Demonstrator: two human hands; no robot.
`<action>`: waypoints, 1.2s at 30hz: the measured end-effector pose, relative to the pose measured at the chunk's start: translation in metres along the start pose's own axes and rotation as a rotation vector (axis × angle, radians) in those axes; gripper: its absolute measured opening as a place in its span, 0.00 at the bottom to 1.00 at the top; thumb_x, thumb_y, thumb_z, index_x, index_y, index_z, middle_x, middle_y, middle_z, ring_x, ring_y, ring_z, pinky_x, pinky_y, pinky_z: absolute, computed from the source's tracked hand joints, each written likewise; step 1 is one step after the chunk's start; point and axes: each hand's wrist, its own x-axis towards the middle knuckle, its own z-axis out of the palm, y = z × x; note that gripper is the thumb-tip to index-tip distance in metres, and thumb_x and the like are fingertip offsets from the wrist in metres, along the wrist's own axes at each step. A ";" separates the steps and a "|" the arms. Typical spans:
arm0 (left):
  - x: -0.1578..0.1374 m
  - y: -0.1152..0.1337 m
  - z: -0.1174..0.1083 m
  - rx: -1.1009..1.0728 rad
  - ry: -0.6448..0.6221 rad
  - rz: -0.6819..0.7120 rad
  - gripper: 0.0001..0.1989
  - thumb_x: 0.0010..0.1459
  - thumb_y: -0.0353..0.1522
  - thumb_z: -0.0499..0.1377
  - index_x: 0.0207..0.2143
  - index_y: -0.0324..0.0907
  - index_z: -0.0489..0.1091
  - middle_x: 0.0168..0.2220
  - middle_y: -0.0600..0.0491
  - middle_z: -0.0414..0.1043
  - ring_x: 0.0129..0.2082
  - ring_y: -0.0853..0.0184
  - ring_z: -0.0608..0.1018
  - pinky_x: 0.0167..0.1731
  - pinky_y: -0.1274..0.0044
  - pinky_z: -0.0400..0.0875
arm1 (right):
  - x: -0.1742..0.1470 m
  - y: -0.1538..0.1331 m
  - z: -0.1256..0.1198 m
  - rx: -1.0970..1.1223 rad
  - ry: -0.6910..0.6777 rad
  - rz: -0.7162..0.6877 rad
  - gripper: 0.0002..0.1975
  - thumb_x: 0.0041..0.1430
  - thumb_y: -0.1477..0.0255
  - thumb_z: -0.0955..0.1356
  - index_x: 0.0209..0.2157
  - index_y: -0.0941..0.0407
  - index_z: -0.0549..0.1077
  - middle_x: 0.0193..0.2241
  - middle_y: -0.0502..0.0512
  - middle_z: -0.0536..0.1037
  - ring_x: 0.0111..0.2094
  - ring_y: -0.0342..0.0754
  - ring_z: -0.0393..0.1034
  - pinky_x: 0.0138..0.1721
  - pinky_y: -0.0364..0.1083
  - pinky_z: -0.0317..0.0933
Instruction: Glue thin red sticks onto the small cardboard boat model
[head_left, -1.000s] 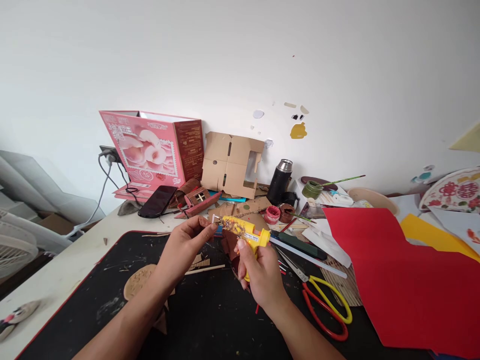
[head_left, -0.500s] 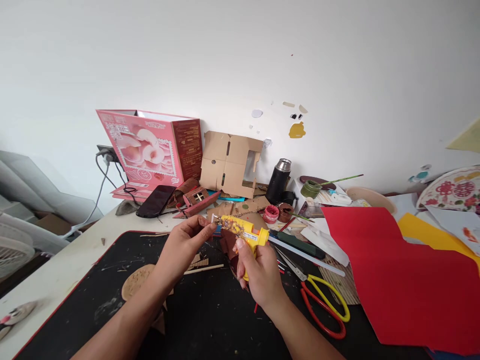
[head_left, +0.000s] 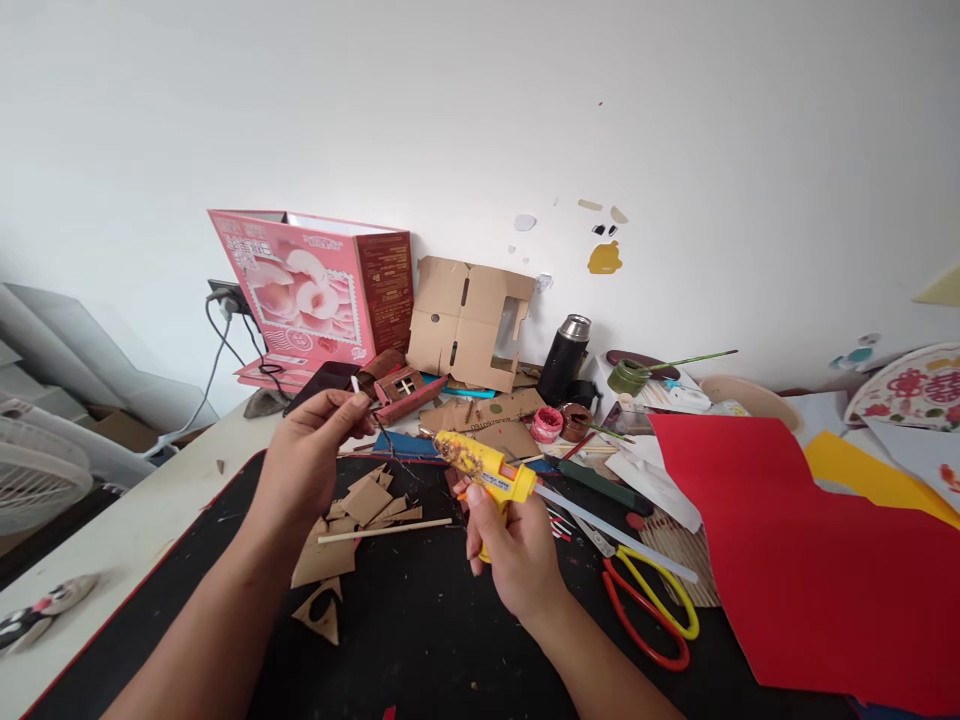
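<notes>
A yellow hot glue gun (head_left: 480, 462), stained brown near its nozzle, is gripped in my right hand (head_left: 519, 555). Its long translucent glue stick (head_left: 615, 532) sticks out at the back toward the scissors. My left hand (head_left: 304, 455) is closed, thumb against fingers, to the left of the nozzle. The tip of a small white piece (head_left: 355, 384) pokes up from that pinch; its kind is unclear. A thin dark twig-like strand (head_left: 401, 462) shows between the hand and the gun. Below lie cardboard scraps (head_left: 367, 500) and a thin wooden stick (head_left: 386, 531) on the black mat (head_left: 420, 640).
Scissors (head_left: 652, 610) with red and yellow handles lie at right beside a large red sheet (head_left: 802, 560). Behind are a small brown model house (head_left: 401, 388), a pink box (head_left: 307, 290), a black thermos (head_left: 564, 360) and paint jars (head_left: 546, 425).
My left hand has moved left, away from the glue gun's nozzle, with the small white piece still pinched. The glue gun stays nearly in place. The view has shifted slightly.
</notes>
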 end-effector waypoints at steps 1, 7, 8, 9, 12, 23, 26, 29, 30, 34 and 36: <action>0.001 0.003 -0.003 -0.032 0.022 -0.002 0.16 0.51 0.43 0.74 0.26 0.43 0.75 0.24 0.57 0.73 0.28 0.68 0.72 0.33 0.77 0.68 | -0.001 0.001 0.001 -0.022 -0.014 -0.005 0.32 0.64 0.40 0.68 0.39 0.59 0.77 0.16 0.45 0.67 0.14 0.40 0.61 0.17 0.40 0.57; -0.008 0.017 -0.029 -0.076 0.055 -0.053 0.17 0.47 0.42 0.77 0.28 0.41 0.76 0.24 0.57 0.74 0.28 0.68 0.72 0.33 0.77 0.67 | -0.005 0.006 0.003 -0.301 -0.071 -0.121 0.25 0.72 0.49 0.65 0.33 0.55 0.75 0.18 0.49 0.69 0.18 0.44 0.64 0.22 0.43 0.58; -0.012 0.019 -0.035 -0.065 0.049 -0.065 0.18 0.46 0.43 0.78 0.28 0.41 0.77 0.24 0.56 0.74 0.29 0.68 0.72 0.33 0.78 0.67 | -0.005 0.006 0.004 -0.363 -0.073 -0.155 0.24 0.73 0.51 0.65 0.32 0.55 0.75 0.19 0.50 0.70 0.19 0.45 0.65 0.23 0.43 0.59; -0.015 0.021 -0.040 -0.052 0.046 -0.076 0.20 0.45 0.44 0.79 0.28 0.41 0.77 0.24 0.56 0.75 0.29 0.68 0.72 0.33 0.78 0.67 | -0.005 0.004 0.006 -0.425 -0.077 -0.190 0.22 0.73 0.53 0.65 0.32 0.55 0.76 0.20 0.51 0.72 0.21 0.46 0.67 0.25 0.44 0.60; -0.022 0.025 -0.059 -0.015 0.065 -0.097 0.23 0.41 0.48 0.80 0.27 0.42 0.78 0.24 0.55 0.76 0.29 0.67 0.74 0.33 0.77 0.69 | -0.005 -0.002 0.015 -0.589 -0.123 -0.288 0.16 0.73 0.58 0.66 0.35 0.54 0.77 0.27 0.55 0.80 0.27 0.49 0.75 0.31 0.44 0.63; -0.051 0.034 -0.102 0.006 0.035 -0.139 0.27 0.37 0.56 0.79 0.23 0.44 0.80 0.24 0.54 0.76 0.29 0.67 0.76 0.32 0.81 0.71 | 0.022 -0.010 0.077 -1.283 -0.471 -0.367 0.11 0.68 0.63 0.71 0.46 0.54 0.79 0.42 0.56 0.88 0.40 0.56 0.84 0.35 0.47 0.67; -0.057 0.028 -0.111 0.030 0.000 -0.141 0.26 0.42 0.56 0.78 0.25 0.43 0.81 0.26 0.53 0.78 0.31 0.67 0.76 0.34 0.81 0.71 | 0.036 -0.010 0.090 -1.361 -0.484 -0.389 0.12 0.69 0.63 0.71 0.49 0.54 0.79 0.44 0.56 0.87 0.43 0.57 0.84 0.36 0.48 0.68; -0.062 0.021 -0.116 0.020 -0.034 -0.180 0.25 0.45 0.55 0.77 0.27 0.42 0.82 0.26 0.53 0.77 0.31 0.66 0.76 0.33 0.80 0.71 | 0.046 -0.008 0.099 -1.409 -0.490 -0.412 0.11 0.71 0.64 0.70 0.50 0.54 0.78 0.45 0.56 0.87 0.45 0.57 0.83 0.37 0.48 0.67; -0.063 0.019 -0.116 0.013 -0.051 -0.194 0.25 0.46 0.55 0.77 0.28 0.42 0.82 0.26 0.53 0.77 0.30 0.66 0.76 0.32 0.80 0.71 | 0.049 -0.006 0.101 -1.429 -0.496 -0.410 0.10 0.72 0.64 0.70 0.50 0.53 0.78 0.45 0.56 0.87 0.45 0.56 0.83 0.37 0.48 0.67; -0.067 0.015 -0.112 0.020 -0.127 -0.208 0.27 0.47 0.57 0.74 0.26 0.42 0.81 0.25 0.53 0.76 0.28 0.66 0.74 0.30 0.79 0.71 | 0.055 0.005 0.105 -1.494 -0.521 -0.375 0.11 0.74 0.63 0.69 0.50 0.54 0.78 0.45 0.57 0.86 0.44 0.57 0.82 0.38 0.49 0.67; -0.067 0.015 -0.109 0.030 -0.143 -0.203 0.28 0.48 0.58 0.74 0.25 0.42 0.81 0.24 0.53 0.76 0.27 0.67 0.74 0.29 0.80 0.71 | 0.057 0.010 0.105 -1.488 -0.529 -0.367 0.12 0.74 0.62 0.69 0.50 0.54 0.78 0.46 0.57 0.85 0.45 0.57 0.81 0.39 0.50 0.67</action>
